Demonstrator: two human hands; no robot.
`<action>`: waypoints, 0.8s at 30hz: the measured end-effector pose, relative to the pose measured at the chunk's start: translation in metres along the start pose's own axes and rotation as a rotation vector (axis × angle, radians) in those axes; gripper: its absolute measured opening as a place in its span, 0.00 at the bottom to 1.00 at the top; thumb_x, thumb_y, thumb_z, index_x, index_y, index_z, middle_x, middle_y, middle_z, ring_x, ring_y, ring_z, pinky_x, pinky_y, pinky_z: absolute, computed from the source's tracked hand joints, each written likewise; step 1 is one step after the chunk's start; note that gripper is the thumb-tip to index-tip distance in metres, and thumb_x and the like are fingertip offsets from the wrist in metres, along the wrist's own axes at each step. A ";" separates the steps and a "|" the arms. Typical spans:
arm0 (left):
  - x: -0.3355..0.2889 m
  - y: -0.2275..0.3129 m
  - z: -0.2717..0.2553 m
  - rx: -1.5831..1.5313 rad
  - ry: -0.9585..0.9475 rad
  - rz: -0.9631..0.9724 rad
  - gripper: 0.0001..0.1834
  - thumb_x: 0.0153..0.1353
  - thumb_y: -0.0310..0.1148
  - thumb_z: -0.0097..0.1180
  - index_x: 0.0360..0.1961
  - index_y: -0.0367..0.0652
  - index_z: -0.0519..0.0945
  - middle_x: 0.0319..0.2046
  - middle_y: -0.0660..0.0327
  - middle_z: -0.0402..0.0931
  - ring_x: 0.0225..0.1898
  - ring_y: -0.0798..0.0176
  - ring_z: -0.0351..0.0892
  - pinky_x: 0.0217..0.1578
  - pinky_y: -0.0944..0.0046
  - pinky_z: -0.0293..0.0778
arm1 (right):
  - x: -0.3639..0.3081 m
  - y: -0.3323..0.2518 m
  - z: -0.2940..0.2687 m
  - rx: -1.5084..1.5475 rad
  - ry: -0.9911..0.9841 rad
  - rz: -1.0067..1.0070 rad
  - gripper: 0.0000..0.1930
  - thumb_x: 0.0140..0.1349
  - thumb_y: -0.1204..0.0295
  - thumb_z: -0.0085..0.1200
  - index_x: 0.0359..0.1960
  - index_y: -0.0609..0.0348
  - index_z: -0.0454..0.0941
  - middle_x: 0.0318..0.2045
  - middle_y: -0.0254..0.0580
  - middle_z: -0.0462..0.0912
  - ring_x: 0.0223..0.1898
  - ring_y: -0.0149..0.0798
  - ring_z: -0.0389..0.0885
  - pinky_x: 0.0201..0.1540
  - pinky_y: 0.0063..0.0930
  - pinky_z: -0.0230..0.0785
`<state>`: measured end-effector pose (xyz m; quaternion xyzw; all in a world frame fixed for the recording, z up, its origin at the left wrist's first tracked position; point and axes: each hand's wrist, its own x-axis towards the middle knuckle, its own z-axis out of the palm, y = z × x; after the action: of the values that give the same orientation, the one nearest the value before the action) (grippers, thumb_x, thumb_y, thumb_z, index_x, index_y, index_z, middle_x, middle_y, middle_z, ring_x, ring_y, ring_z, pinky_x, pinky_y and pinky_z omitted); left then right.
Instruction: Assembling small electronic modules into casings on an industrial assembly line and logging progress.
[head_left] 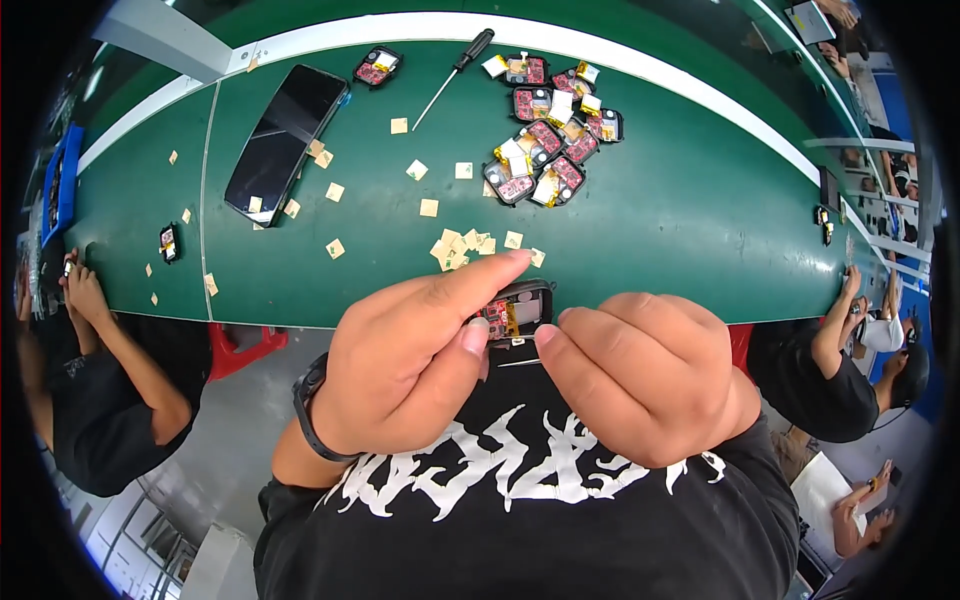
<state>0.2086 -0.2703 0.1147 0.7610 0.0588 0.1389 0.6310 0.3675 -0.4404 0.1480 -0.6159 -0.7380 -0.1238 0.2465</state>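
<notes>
My left hand, a dark band on its wrist, grips a small open black device housing between thumb and fingers at the table's near edge. Inside the housing are a red circuit board, a strip of yellow tape and a silvery-grey block. My right hand is closed, its thumb and fingertips drawn together at the housing's right side. Whatever those fingertips may pinch is hidden. Just beyond my hands lies a loose pile of small cream square stickers.
Several open device housings with batteries are heaped at the back right of the green table. A screwdriver, a black phone and a lone housing lie further left. People sit at both sides.
</notes>
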 end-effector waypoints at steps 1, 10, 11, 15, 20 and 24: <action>0.000 0.000 0.000 0.012 -0.002 0.004 0.24 0.64 0.18 0.51 0.63 0.30 0.76 0.29 0.56 0.79 0.27 0.59 0.79 0.34 0.64 0.76 | 0.000 0.000 0.000 -0.003 -0.009 -0.010 0.14 0.41 0.75 0.62 0.32 0.67 0.83 0.29 0.43 0.80 0.27 0.35 0.78 0.21 0.23 0.70; -0.003 0.006 -0.002 -0.019 0.004 -0.013 0.25 0.65 0.16 0.49 0.64 0.30 0.76 0.29 0.57 0.80 0.26 0.66 0.79 0.31 0.66 0.75 | 0.001 -0.004 0.002 0.016 0.028 0.004 0.14 0.41 0.75 0.62 0.33 0.69 0.83 0.29 0.43 0.80 0.26 0.35 0.77 0.21 0.22 0.69; -0.003 0.006 -0.002 -0.020 0.012 0.004 0.25 0.65 0.16 0.49 0.64 0.30 0.76 0.30 0.57 0.80 0.25 0.66 0.79 0.30 0.66 0.75 | 0.001 -0.004 0.003 0.016 0.028 0.002 0.14 0.41 0.75 0.62 0.33 0.69 0.83 0.29 0.43 0.80 0.26 0.35 0.77 0.21 0.22 0.69; -0.004 0.004 0.000 -0.033 0.029 -0.004 0.25 0.64 0.15 0.50 0.64 0.29 0.76 0.30 0.57 0.81 0.25 0.66 0.79 0.29 0.66 0.75 | 0.001 -0.005 0.003 0.005 0.022 -0.007 0.15 0.42 0.76 0.62 0.33 0.70 0.83 0.29 0.44 0.80 0.27 0.35 0.77 0.21 0.23 0.69; -0.007 0.002 0.001 -0.012 0.024 0.012 0.26 0.63 0.13 0.50 0.63 0.29 0.77 0.29 0.55 0.81 0.24 0.65 0.79 0.29 0.66 0.76 | 0.000 -0.006 0.001 0.016 -0.022 -0.009 0.14 0.42 0.77 0.62 0.34 0.71 0.82 0.30 0.45 0.79 0.27 0.35 0.76 0.21 0.23 0.69; -0.007 0.001 0.003 0.005 0.023 0.006 0.26 0.62 0.13 0.50 0.62 0.30 0.78 0.29 0.56 0.81 0.24 0.66 0.79 0.28 0.66 0.76 | -0.001 -0.006 0.000 0.027 -0.075 -0.009 0.15 0.43 0.77 0.62 0.34 0.71 0.82 0.30 0.44 0.78 0.27 0.35 0.75 0.21 0.23 0.69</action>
<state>0.2031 -0.2756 0.1144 0.7610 0.0641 0.1491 0.6281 0.3614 -0.4426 0.1482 -0.6133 -0.7511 -0.0918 0.2265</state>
